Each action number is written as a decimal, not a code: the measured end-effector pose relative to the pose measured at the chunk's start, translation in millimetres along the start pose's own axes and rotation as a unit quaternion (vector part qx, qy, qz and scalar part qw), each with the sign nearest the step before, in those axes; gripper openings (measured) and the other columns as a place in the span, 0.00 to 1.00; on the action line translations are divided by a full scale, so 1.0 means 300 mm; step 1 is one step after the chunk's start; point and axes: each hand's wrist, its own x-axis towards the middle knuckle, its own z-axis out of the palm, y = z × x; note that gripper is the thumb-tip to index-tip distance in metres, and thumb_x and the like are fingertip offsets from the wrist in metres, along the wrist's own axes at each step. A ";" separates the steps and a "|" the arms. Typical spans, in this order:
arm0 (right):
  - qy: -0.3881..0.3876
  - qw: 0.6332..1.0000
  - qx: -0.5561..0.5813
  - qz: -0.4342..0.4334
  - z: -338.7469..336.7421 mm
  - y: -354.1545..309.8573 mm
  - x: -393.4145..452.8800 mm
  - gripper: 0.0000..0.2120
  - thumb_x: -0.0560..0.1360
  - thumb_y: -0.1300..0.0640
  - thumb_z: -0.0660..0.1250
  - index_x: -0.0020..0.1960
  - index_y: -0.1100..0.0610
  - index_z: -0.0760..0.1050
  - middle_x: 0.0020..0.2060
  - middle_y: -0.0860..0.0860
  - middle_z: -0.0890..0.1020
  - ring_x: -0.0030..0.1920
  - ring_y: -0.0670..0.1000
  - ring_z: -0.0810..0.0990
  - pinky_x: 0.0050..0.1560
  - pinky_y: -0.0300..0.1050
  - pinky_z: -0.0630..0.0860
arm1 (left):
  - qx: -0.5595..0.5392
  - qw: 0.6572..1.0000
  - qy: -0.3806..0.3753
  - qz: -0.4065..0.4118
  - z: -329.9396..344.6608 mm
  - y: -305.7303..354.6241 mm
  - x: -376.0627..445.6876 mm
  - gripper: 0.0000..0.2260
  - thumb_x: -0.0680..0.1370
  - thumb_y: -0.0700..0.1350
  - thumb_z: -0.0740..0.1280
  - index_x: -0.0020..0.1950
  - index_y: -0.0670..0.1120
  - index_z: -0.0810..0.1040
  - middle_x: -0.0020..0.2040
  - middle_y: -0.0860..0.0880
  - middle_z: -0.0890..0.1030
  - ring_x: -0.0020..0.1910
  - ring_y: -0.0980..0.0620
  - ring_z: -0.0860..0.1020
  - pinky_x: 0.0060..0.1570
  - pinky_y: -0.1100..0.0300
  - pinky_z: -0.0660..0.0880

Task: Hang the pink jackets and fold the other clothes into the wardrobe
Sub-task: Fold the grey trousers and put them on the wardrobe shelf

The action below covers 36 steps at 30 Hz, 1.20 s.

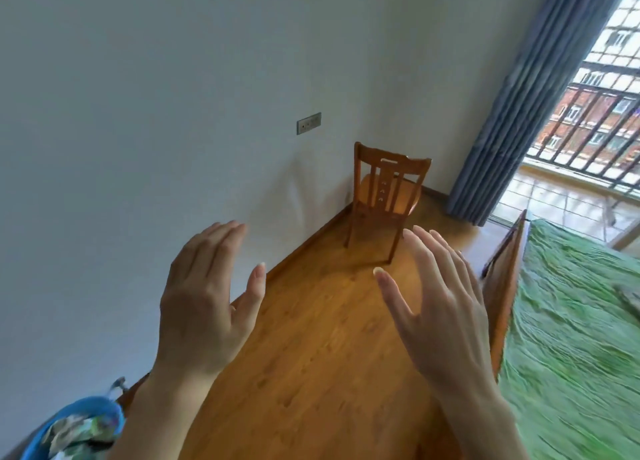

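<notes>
Both hands, the left hand (204, 307) and right hand (440, 307), are reaching out wide and holding nothing. Flowery clothes (74, 428) are sitting crumpled in a blue basket (104, 406) at 7 o'clock.

Two bare hands are raised, the left hand (204, 307) and the right hand (446, 307), each with five straight fingers; there is one wooden chair (384, 196), one blue curtain (512, 113), one wall plate (309, 123), one blue basin (74, 425) of patterned cloth, and one green bedspread (571, 338)
</notes>
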 end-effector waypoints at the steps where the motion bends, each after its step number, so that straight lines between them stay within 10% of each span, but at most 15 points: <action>1: 0.005 1.000 -0.009 0.008 0.008 0.025 0.017 0.33 0.81 0.34 0.58 0.77 0.55 0.70 0.77 0.53 0.72 0.79 0.54 0.67 0.76 0.62 0.68 | -0.016 1.000 -0.007 0.010 0.053 0.008 0.031 0.27 0.86 0.58 0.56 0.73 0.40 0.77 0.71 0.42 0.79 0.72 0.43 0.75 0.70 0.47 0.74; 13: 0.074 0.986 -0.076 0.131 0.167 0.467 0.309 0.31 0.81 0.35 0.59 0.76 0.54 0.71 0.76 0.51 0.72 0.79 0.52 0.66 0.83 0.48 0.52 | -0.127 0.985 -0.075 0.087 0.727 0.227 0.491 0.26 0.84 0.61 0.57 0.74 0.46 0.76 0.72 0.45 0.78 0.71 0.43 0.76 0.67 0.42 0.77; 36: 0.067 0.961 -0.129 0.235 0.614 1.245 1.265 0.29 0.83 0.36 0.60 0.77 0.53 0.69 0.75 0.49 0.73 0.77 0.50 0.68 0.76 0.54 0.68 | -0.226 0.952 -0.165 0.120 1.893 0.521 1.405 0.27 0.82 0.60 0.57 0.71 0.45 0.79 0.72 0.44 0.79 0.72 0.42 0.75 0.70 0.39 0.74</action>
